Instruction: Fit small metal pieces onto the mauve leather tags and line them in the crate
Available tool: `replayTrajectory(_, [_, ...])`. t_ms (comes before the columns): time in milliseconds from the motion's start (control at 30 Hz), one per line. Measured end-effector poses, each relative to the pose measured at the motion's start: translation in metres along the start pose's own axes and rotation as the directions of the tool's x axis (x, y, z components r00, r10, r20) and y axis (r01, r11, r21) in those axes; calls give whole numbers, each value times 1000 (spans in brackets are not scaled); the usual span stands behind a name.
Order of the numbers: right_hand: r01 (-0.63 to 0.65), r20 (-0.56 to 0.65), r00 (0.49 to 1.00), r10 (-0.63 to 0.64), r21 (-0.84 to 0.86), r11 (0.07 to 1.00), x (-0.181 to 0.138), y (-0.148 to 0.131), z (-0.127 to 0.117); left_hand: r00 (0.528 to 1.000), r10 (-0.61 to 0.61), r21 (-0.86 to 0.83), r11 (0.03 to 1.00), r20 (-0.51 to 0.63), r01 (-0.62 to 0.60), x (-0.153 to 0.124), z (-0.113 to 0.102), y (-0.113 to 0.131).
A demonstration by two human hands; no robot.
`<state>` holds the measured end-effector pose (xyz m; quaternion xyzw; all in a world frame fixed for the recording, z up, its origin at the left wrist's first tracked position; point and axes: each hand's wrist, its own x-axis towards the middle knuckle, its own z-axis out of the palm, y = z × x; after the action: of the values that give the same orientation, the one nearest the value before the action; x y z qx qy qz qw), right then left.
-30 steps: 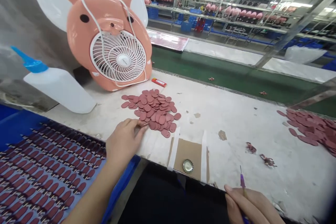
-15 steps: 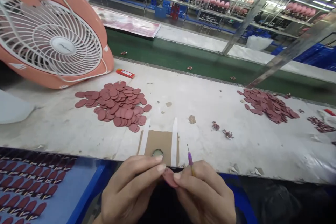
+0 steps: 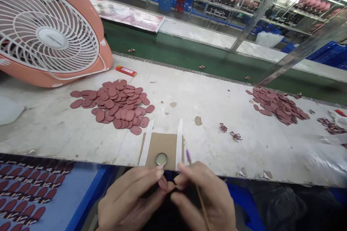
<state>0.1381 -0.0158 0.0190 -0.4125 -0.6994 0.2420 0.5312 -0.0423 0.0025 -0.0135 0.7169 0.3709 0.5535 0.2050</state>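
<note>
A dark-pink oval piece (image 3: pixel 162 183) is pinched between the thumb and fingers of my left hand (image 3: pixel 132 196), just below the table's front edge. My right hand (image 3: pixel 206 195) carries a thin brush (image 3: pixel 202 202) with a yellowish handle and a purple collar, its tip blurred. The right thumb and index finger are close to the oval piece; whether they pinch something small there, I cannot make out. Just beyond my left fingertips, an upturned crimped bottle cap (image 3: pixel 162 159) rests on a brown cardboard piece (image 3: pixel 165 140) held by white tape strips (image 3: pixel 179 139).
A heap of dark-pink oval pieces (image 3: pixel 119 104) lies at left, another heap (image 3: pixel 279 104) at right. An orange fan (image 3: pixel 54 36) stands back left, near a red-orange box (image 3: pixel 126 70). Small tangled bits (image 3: pixel 235 136) lie right of centre. A blue tray (image 3: pixel 78 187) holds rows of ovals.
My right hand has shifted left, nearer my left hand, and the brush leans differently. The oval piece has turned and moved left, now held in my left fingers. The bottle cap shows more fully.
</note>
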Motion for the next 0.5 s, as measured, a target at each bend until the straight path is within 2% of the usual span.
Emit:
replayTrajectory(33, [-87, -17, 996, 88, 52, 995, -1, 4, -2, 989, -141, -63, 988, -36, 138, 0, -2, 2])
replayTrajectory(67, [-169, -41, 984, 174, 100, 980, -3, 9, -3, 951, -303, -148, 945, -68, 290, 0, -4, 3])
replayTrajectory(100, [-227, -63, 969, 238, 139, 964, -4, 14, -3, 884, -461, -247, 868, -78, 431, -1, -7, 3])
replayTrajectory(133, [-255, -75, 960, 270, 163, 953, -5, 18, -2, 797, -600, -347, 763, -67, 546, -2, -10, 3])
replayTrajectory(200, [-242, -70, 964, 256, 162, 957, -8, 27, 3, 610, -792, -508, 521, 11, 686, -4, -16, 0])
replayTrajectory(233, [-221, -62, 971, 232, 144, 964, -9, 31, 7, 537, -842, -564, 417, 57, 713, -5, -19, -2])
replayTrajectory(333, [-191, -45, 980, 194, 77, 979, -12, 38, 18, 389, -907, -648, 201, 160, 735, -4, -23, -1])
replayTrajectory(433, [-180, -25, 983, 180, 10, 984, -14, 40, 24, 283, -941, -671, 89, 186, 736, 0, -21, 7])
replayTrajectory(500, [-176, -18, 984, 175, -22, 984, -14, 41, 26, 246, -953, -679, 61, 179, 732, 2, -19, 13])
